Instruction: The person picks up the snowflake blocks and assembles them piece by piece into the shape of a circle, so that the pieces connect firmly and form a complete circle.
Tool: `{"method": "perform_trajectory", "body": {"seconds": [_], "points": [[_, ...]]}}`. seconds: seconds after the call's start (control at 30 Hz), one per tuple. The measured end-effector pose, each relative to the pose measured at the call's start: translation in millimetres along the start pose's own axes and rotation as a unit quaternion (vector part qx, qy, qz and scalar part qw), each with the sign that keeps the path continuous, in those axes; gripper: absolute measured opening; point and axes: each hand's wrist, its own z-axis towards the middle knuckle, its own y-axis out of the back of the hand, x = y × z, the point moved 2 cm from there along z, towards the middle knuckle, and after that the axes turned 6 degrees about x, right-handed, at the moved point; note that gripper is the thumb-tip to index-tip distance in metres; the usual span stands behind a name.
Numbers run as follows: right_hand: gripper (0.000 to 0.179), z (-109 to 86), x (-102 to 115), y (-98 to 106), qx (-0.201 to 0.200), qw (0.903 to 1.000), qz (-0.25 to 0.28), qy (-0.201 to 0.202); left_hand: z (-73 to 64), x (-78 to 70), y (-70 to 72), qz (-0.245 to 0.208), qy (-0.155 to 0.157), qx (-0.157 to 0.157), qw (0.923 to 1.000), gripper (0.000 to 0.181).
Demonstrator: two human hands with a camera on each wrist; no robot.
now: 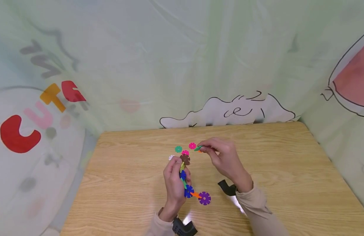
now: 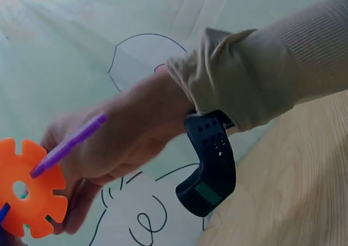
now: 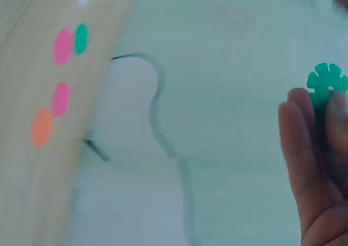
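My left hand [image 1: 172, 182] grips a chain of slotted plastic snowflake discs. At its far end a brown disc [image 1: 185, 159] stands above the fingers. A blue disc [image 1: 188, 191], an orange disc [image 1: 195, 195] seen nearly edge-on and a purple disc [image 1: 204, 198] trail from the near end. In the left wrist view, the orange disc [image 2: 46, 178] faces the camera with the purple disc [image 2: 70, 145] slotted into it. My right hand [image 1: 224, 157] pinches a loose green disc [image 3: 326, 82] between thumb and fingers, apart from the chain. The left fingers hide part of the chain.
Beyond the hands, loose discs lie on the wooden table [image 1: 126, 183]: a green one [image 1: 178, 149], two pink ones [image 1: 192, 146], a white one [image 1: 171, 157] and an orange one [image 3: 42, 127]. A printed curtain [image 1: 170, 65] hangs behind the table's back edge.
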Motion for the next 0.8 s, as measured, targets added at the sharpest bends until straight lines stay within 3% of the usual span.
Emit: {"method": "perform_trajectory", "body": {"seconds": [0.07, 0.13, 0.4, 0.7, 0.8], "points": [[0.023, 2.4, 16.0, -1.9, 0.012, 0.9987, -0.026, 0.043, -0.5, -2.6, -0.6, -0.003, -0.001, 0.0, 1.0, 0.034], [0.026, 2.7, 25.4, -4.0, 0.022, 0.997, -0.048, 0.056, -0.7, -4.5, -0.7, -0.002, -0.002, 0.002, 1.0, 0.035], [0.017, -0.5, 33.7, -7.0, 0.032, 0.9938, -0.087, 0.061, -1.2, -9.1, 0.9, 0.012, 0.004, 0.019, 0.9997, 0.038], [0.021, -0.7, 33.1, -4.4, 0.052, 0.9961, -0.066, 0.027, -1.3, -10.7, 1.1, 0.017, 0.015, 0.024, 0.9995, 0.035], [0.023, -0.5, 35.9, -4.0, 0.059, 0.9937, -0.081, 0.049, -1.5, -11.1, 1.6, 0.023, 0.014, 0.031, 0.9991, 0.034]]}}
